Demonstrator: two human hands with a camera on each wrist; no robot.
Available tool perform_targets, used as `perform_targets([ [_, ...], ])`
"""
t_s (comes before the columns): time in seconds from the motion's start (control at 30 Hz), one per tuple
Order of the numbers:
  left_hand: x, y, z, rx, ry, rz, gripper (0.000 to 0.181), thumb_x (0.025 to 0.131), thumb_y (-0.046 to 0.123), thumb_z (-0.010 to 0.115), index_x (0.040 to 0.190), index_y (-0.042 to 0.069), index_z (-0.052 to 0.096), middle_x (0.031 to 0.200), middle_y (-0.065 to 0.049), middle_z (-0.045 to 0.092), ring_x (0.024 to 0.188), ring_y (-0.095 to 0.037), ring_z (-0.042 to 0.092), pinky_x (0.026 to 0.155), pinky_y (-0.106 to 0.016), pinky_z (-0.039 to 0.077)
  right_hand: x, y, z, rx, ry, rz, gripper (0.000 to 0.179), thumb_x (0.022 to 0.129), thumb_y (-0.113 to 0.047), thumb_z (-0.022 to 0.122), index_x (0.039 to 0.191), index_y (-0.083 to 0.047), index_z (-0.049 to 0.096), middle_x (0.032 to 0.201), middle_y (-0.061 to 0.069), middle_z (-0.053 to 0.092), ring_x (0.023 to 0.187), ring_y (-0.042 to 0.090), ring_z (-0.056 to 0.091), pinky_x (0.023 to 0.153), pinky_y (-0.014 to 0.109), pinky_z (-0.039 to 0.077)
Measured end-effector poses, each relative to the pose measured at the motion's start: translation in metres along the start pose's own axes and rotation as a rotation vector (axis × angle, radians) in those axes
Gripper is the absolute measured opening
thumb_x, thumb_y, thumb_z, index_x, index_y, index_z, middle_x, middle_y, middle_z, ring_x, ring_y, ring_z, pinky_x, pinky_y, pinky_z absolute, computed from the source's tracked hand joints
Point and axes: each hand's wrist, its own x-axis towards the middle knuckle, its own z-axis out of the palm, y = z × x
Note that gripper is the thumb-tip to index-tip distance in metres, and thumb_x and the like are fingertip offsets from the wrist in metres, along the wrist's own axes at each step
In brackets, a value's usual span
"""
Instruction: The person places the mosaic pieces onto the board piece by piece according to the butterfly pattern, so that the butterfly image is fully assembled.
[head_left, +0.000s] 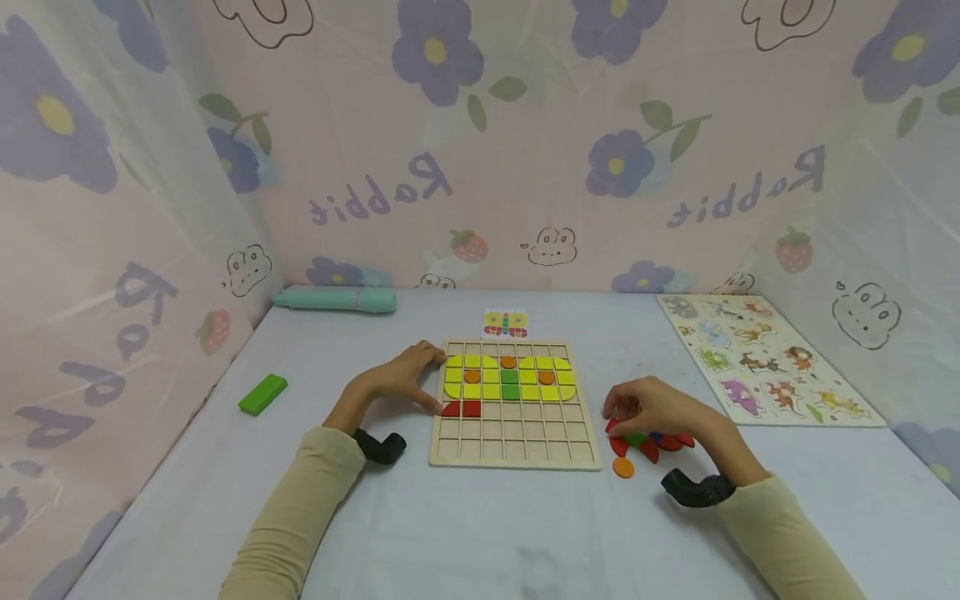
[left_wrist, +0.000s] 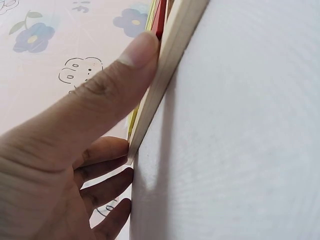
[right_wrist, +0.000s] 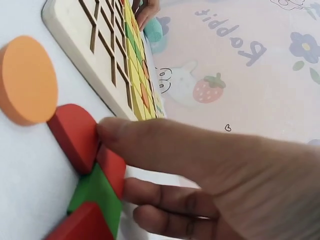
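A wooden grid board lies in the middle, holding yellow tiles, green square tiles, orange discs and a short row of red tiles at its left. My left hand rests at the board's left edge, its thumb by the red row and its fingers spread toward the far corner. At the board's right, my right hand is over a small heap of loose pieces, pinching a red tile between thumb and fingers. A green tile and a rounded red tile lie against it.
Nearer the front lies a loose orange disc. Behind the board is a small butterfly pattern card. A green block is on the left, a teal tube at the back left, an animal puzzle board at the right.
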Motion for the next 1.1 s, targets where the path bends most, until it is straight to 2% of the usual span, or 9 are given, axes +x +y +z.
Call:
perform_targets([
  [0.23,-0.001,-0.001,0.001,0.007,0.001,0.003,0.085,0.069,0.039,0.081,0.135,0.003,0.041,0.136,-0.011,0.039,0.130,-0.027,0.032,0.111,-0.045,0.023,0.000,0.001,0.000,0.011,-0.020,0.012,0.018,0.080,-0.022,0.073,0.093,-0.013,0.065,0.074,-0.005,0.058,0.068,0.010,0.052,0.062,0.023,0.048],
  [0.43,-0.002,-0.001,0.000,0.007,-0.002,0.000,0.085,0.069,0.036,0.082,0.135,0.002,0.041,0.135,-0.011,0.039,0.129,-0.027,0.032,0.111,-0.044,0.023,0.002,0.002,0.002,0.010,-0.023,-0.011,0.018,0.079,-0.015,0.072,0.095,-0.012,0.064,0.079,-0.004,0.060,0.070,0.011,0.053,0.063,0.024,0.049],
  [0.63,-0.002,0.001,0.000,-0.005,-0.004,-0.004,0.084,0.069,0.037,0.081,0.135,0.002,0.042,0.135,-0.011,0.039,0.130,-0.027,0.031,0.111,-0.045,0.023,0.006,0.004,0.004,-0.100,0.096,-0.016,0.027,0.077,-0.010,0.071,0.103,-0.011,0.062,0.089,-0.003,0.059,0.080,0.016,0.050,0.066,0.025,0.047],
  [0.77,-0.002,0.001,0.000,-0.005,-0.002,-0.002,0.084,0.069,0.037,0.081,0.135,0.002,0.042,0.135,-0.011,0.038,0.129,-0.027,0.032,0.111,-0.045,0.024,0.006,0.011,0.004,-0.092,0.126,-0.001,0.028,0.079,-0.015,0.073,0.104,-0.011,0.062,0.095,-0.004,0.061,0.085,0.015,0.053,0.071,0.025,0.049],
  [0.97,-0.001,0.001,-0.001,0.000,-0.002,-0.009,0.085,0.069,0.037,0.081,0.135,0.002,0.041,0.136,-0.011,0.038,0.129,-0.027,0.032,0.111,-0.045,0.024,0.007,0.017,0.005,-0.089,0.186,-0.001,0.024,0.078,-0.018,0.074,0.099,-0.014,0.064,0.090,-0.007,0.061,0.080,0.012,0.052,0.070,0.023,0.049],
  [1.1,-0.001,0.000,-0.001,-0.002,-0.003,-0.013,0.085,0.069,0.038,0.081,0.135,0.003,0.041,0.136,-0.010,0.038,0.130,-0.027,0.031,0.111,-0.045,0.024,0.016,0.003,0.008,-0.098,0.264,-0.063,0.022,0.075,-0.015,0.075,0.094,-0.016,0.064,0.085,-0.010,0.060,0.077,0.011,0.051,0.069,0.027,0.047],
])
